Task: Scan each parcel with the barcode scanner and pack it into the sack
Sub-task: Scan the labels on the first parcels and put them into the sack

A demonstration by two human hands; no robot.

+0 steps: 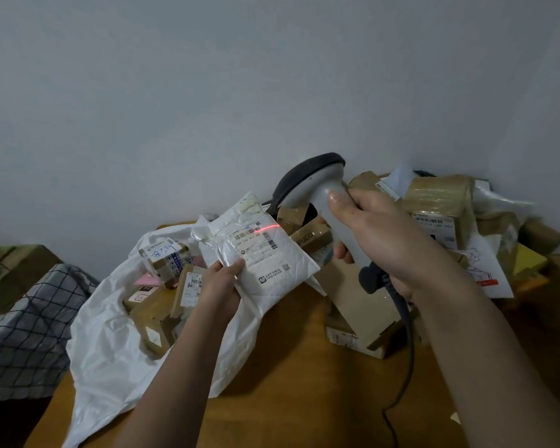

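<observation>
Left hand (pixel 222 286) grips white padded parcel (pixel 262 253) by lower left edge, thumb on top, held above tabletop (pixel 298 383). Right hand (pixel 382 240) fingers wrapped round grey barcode scanner (pixel 324 195) handle. Red scan line (pixel 269 227) lies across parcel's label. White sack (pixel 110 344) lies open at left, holding taped boxes (pixel 165 257). More parcels (pixel 440 202) piled at right, behind scanner.

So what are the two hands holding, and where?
Left hand pinches the white parcel at its lower left edge; right hand grips the barcode scanner handle.
</observation>
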